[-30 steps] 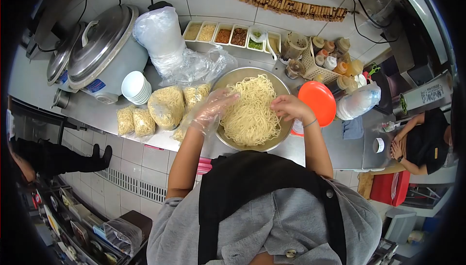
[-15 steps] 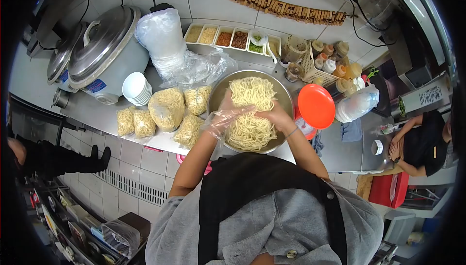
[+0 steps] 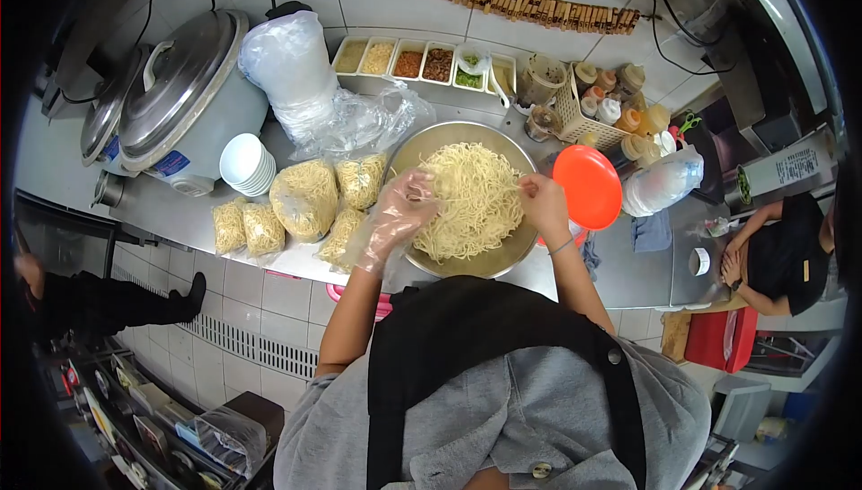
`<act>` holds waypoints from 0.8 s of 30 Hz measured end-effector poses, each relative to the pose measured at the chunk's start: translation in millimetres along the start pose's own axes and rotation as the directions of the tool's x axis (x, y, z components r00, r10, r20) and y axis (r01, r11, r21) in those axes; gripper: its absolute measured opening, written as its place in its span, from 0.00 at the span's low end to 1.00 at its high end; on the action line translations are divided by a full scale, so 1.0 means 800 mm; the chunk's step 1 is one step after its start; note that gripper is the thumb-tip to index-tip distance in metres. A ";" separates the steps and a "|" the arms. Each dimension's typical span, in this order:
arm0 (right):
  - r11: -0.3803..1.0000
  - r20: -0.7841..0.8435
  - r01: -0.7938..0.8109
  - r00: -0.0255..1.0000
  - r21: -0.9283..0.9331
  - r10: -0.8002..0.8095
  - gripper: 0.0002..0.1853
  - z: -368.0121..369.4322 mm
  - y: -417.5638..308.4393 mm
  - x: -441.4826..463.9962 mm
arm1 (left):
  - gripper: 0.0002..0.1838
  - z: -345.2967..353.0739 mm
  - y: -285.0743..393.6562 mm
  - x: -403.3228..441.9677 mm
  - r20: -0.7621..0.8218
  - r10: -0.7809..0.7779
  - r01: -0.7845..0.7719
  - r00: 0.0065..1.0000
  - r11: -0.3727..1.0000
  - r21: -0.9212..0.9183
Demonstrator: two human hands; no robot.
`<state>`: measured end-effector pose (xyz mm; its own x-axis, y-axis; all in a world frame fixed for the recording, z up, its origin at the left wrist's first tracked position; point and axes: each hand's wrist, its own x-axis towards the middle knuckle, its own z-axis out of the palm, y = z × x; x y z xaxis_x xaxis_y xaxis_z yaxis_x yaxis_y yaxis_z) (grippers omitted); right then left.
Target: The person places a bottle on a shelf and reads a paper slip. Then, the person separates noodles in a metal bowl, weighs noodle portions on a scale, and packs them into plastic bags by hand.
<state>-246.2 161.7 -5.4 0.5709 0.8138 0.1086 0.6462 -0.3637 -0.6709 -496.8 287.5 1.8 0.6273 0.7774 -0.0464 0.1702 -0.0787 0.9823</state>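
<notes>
A heap of pale yellow noodles (image 3: 471, 203) lies loose in a wide steel bowl (image 3: 505, 267) in front of me. My left hand (image 3: 404, 210), in a clear plastic glove, is at the heap's left side. Its fingers are loosely curved, with a gap by the thumb and nothing seen gripped. At the right edge of the heap is my right hand (image 3: 544, 209), which looks bare. Its fingertips are pinched together at the outer noodle strands. The undersides of both hands are hidden.
Bagged noodles (image 3: 303, 201) and stacked white bowls (image 3: 248, 165) stand left. Behind are topping trays (image 3: 409, 61); a sauce-bottle basket (image 3: 579, 117) and red lid (image 3: 586, 188) are right. Large lidded pots (image 3: 184, 86) fill the far left. A co-worker (image 3: 786, 256) is at the right; another person (image 3: 108, 297) stands left.
The lifted clump of noodles has dropped and spread into one round heap in the bowl. My hands have parted from the middle to opposite sides of it.
</notes>
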 end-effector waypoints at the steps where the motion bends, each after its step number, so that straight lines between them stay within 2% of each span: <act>1: 1.000 0.001 -0.009 1.000 0.002 0.009 0.10 -0.004 -0.013 -0.002 | 0.26 -0.006 -0.015 0.007 0.009 0.001 -0.002 1.000 0.993 0.116; 2: 0.997 0.083 -0.002 0.997 0.074 -0.004 0.11 -0.006 -0.028 -0.003 | 0.27 -0.009 -0.030 0.011 0.020 0.000 -0.005 1.000 0.973 0.233; 3: 0.989 0.159 0.002 0.987 0.146 -0.026 0.11 -0.004 -0.043 -0.003 | 0.34 -0.012 -0.013 0.010 -0.001 0.134 -0.122 0.991 0.907 0.403; 4: 0.989 0.156 -0.003 0.988 0.151 -0.021 0.11 0.006 -0.048 -0.005 | 0.34 -0.009 -0.011 0.015 0.006 0.133 -0.124 0.991 0.905 0.407; 6: 0.980 0.259 0.200 0.946 -0.003 -0.193 0.17 0.029 -0.057 -0.009 | 0.42 0.002 -0.007 0.031 -0.005 0.032 -0.026 0.999 0.871 0.491; 7: 0.979 0.257 0.202 0.947 -0.001 -0.195 0.17 0.047 -0.066 -0.014 | 0.42 0.010 -0.020 0.040 -0.006 0.035 -0.028 0.999 0.869 0.493; 9: 0.922 0.312 0.213 0.944 -0.322 -0.109 0.24 0.081 -0.076 -0.024 | 0.46 0.029 -0.055 0.060 0.089 0.077 -0.108 0.993 0.891 0.440; 10: 0.922 0.309 0.215 0.944 -0.323 -0.113 0.24 0.095 -0.067 -0.019 | 0.46 0.031 -0.045 0.065 0.087 0.082 -0.112 0.993 0.891 0.441; 12: 0.975 0.290 0.129 0.954 -0.181 -0.072 0.28 0.115 -0.054 0.002 | 0.45 0.030 -0.022 0.073 0.231 0.016 -0.035 0.973 0.996 0.076; 13: 0.999 0.367 0.042 0.930 -0.021 -0.031 0.28 0.088 -0.072 0.009 | 0.45 0.025 -0.007 0.074 0.231 0.026 -0.045 0.973 0.996 0.077; 14: 0.999 0.359 0.047 0.932 -0.022 -0.036 0.28 0.063 -0.091 0.011 | 0.46 0.018 0.006 0.075 0.246 0.042 -0.054 0.968 0.998 0.041; 16: 0.944 0.378 -0.034 0.920 0.329 -0.099 0.25 0.022 -0.117 0.013 | 0.46 0.008 0.051 0.069 0.263 0.064 -0.065 0.963 0.998 -0.004; 18: 0.880 0.152 0.238 0.934 0.411 -0.324 0.24 -0.001 -0.116 0.023 | 0.38 0.002 0.106 0.041 0.223 0.095 -0.007 0.970 0.930 -0.368; 19: 0.859 0.127 0.239 0.936 0.452 -0.328 0.24 -0.026 -0.136 0.018 | 0.38 0.001 0.121 0.030 0.227 0.086 0.005 0.970 0.928 -0.372; 21: 0.792 0.070 0.296 0.918 0.534 -0.390 0.23 -0.065 -0.167 0.018 | 0.30 -0.004 0.144 0.018 0.114 0.310 -0.200 0.944 0.811 -0.550; 22: 0.791 0.068 0.296 0.918 0.536 -0.390 0.23 -0.076 -0.172 0.018 | 0.30 -0.007 0.150 0.016 0.115 0.310 -0.200 0.944 0.812 -0.548; 24: 0.797 0.098 0.349 0.888 0.493 -0.449 0.23 -0.091 -0.180 0.015 | 0.25 -0.015 0.157 0.016 0.152 0.413 -0.276 0.898 0.798 -0.536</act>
<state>-295.5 191.3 146.1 0.1671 0.9304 0.3263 0.4649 0.2175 -0.8582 -476.7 295.0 127.1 0.7490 0.5709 0.3363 -0.4451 0.0575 0.8936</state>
